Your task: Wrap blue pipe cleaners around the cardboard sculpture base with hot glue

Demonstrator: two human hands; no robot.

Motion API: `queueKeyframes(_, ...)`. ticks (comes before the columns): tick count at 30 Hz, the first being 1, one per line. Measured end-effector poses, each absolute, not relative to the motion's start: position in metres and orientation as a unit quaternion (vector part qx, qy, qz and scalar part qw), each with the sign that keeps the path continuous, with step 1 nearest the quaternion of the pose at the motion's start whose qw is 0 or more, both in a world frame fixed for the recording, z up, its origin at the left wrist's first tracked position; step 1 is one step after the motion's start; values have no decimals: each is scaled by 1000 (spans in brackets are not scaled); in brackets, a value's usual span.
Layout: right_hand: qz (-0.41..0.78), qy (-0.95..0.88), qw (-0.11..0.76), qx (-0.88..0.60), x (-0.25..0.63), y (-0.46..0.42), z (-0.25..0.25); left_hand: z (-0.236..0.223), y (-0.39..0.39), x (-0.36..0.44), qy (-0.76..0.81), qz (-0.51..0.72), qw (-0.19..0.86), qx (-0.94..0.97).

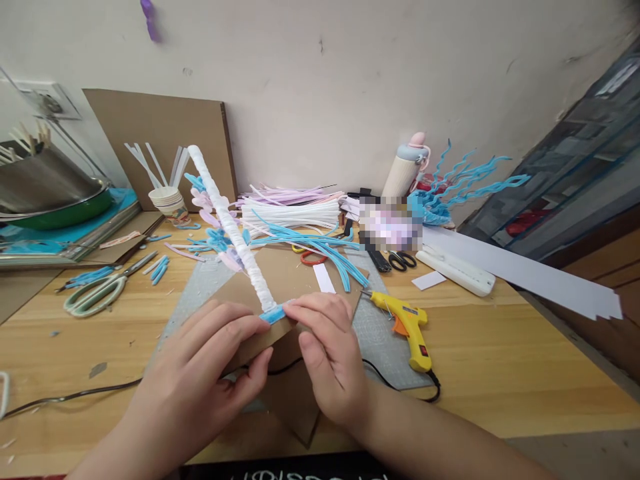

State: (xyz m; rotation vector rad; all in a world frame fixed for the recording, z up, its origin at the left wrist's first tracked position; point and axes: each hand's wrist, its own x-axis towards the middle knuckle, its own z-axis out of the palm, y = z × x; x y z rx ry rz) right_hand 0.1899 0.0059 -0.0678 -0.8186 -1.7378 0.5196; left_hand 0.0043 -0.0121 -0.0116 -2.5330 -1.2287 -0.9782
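My left hand pinches the near edge of a brown cardboard piece, its fingertips at the left end of a short blue fuzzy pipe-cleaner strip. On the strip's right end press the fingertips of my right hand, with the thumb curled below. The strip lies along the cardboard's edge. From just behind it rises a white wrapped stick, leaning left. Blue flowers and pink flowers, apparently of pipe cleaner, sit beside the stick. My fingers hide part of the edge.
A yellow glue gun lies right of my hands, its black cord running across the table. Green-handled scissors rest at left. Behind are white pipe cleaners, blue ones, paper cups and a bottle.
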Motion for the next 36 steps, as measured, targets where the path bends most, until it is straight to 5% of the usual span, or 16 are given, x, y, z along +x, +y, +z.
queueKeyframes(8,180,-753,538,-333,194,6,-67,-11,-11,5,-406,-319,76,-853)
queueKeyframes(13,418,-518,583,-466,181,20,-84,-11,-11,3,-418,-321,82,-846)
queueKeyframes(19,615,-354,559,-429,171,28,-100,-12,-11,-1,-425,-328,87,-839)
queueKeyframes(36,241,-708,557,-362,189,8,-73,-12,-11,4,-415,-322,83,-847)
